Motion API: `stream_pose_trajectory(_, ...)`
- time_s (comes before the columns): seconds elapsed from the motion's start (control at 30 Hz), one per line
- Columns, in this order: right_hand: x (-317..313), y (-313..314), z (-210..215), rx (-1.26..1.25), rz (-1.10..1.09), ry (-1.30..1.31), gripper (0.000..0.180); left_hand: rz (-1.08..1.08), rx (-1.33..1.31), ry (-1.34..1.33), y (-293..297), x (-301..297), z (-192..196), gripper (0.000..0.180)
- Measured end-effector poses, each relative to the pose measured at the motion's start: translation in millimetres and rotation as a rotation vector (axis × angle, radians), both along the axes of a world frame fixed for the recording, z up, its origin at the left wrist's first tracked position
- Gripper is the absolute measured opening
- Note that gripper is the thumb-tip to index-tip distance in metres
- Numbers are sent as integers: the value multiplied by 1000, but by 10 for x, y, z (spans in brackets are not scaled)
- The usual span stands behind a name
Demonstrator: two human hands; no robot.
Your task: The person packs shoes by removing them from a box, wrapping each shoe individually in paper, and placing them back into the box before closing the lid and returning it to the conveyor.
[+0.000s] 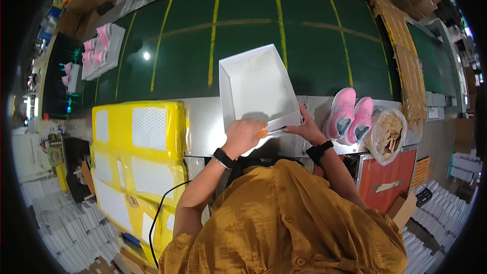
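Note:
An open white shoe box (258,83) sits before me, partly over the green conveyor belt and the metal edge, with nothing inside. My left hand (243,137) is closed round a small orange-handled tool (262,133) at the box's near wall. A thin dark tip points from it to the right; its exact kind is hard to make out. My right hand (308,131) grips the near right corner of the box, thumb on the near wall and fingers along the right side. Right of it, a pair of pink sneakers (347,116) stands on the metal edge.
A clear bag of brown paper (386,137) lies right of the sneakers. Yellow-taped padding (175,127) stands at my left. On the far left of the belt (187,50), white boxes (115,45) bear more pink shoes. Taped cardboard (403,56) spans the belt's right end.

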State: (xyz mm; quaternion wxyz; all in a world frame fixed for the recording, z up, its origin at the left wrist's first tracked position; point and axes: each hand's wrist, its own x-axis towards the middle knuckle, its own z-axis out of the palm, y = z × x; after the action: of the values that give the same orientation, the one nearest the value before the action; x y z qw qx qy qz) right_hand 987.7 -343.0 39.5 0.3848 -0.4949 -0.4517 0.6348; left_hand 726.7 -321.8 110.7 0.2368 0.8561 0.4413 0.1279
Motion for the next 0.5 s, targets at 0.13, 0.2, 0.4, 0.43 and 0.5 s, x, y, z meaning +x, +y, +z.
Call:
stream_pose_trajectory(0.13, -165, 133, 37, -13, 26, 37, 103, 12, 1, 39, 47, -182, 37, 21)
stream_pose_trajectory(0.2, -239, 163, 71, -24, 32, 42, 103, 40, 26, -11, 46, -241, 67, 22)
stream_pose_trajectory(0.4, -405, 196, 78, -6, 46, 66, 100, 129, 15, -20, -44, -381, -10, 20)
stream_pose_trajectory(0.43, -401, 167, -16, 15, 29, 7, 102, 131, 14, -23, -59, -407, 12, 20)
stream_pose_trajectory(0.5, -331, 67, -229, 37, 21, -52, 104, 309, 6, -268, -84, -487, 135, 20)
